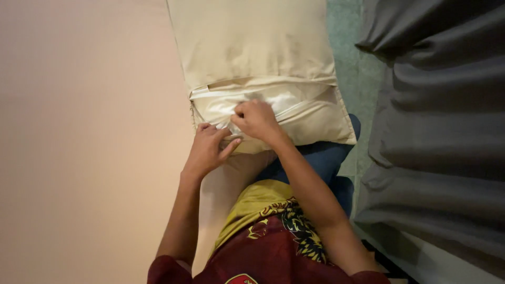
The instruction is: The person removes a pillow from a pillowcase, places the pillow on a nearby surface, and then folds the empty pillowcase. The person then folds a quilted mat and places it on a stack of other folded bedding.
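Both hands pinch at pillow opening: right hand (256,120) fisted on white inner pillow (273,102), left hand (208,148) gripping edge of cream pillowcase (252,47), which lies over person's lap. Grey fabric (436,131) well to right.

Matt cloth pillowcase (252,47), glossy inner pillow (284,100)

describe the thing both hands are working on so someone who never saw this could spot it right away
Start at the wide pale surface filling the left of the view; at its right edge lies a cream pillow in its case. The left hand and right hand pinch its near, open end, where shinier white inner fabric shows. Unlike the dark grey folded cloth to its right, it is light, plump and smooth.
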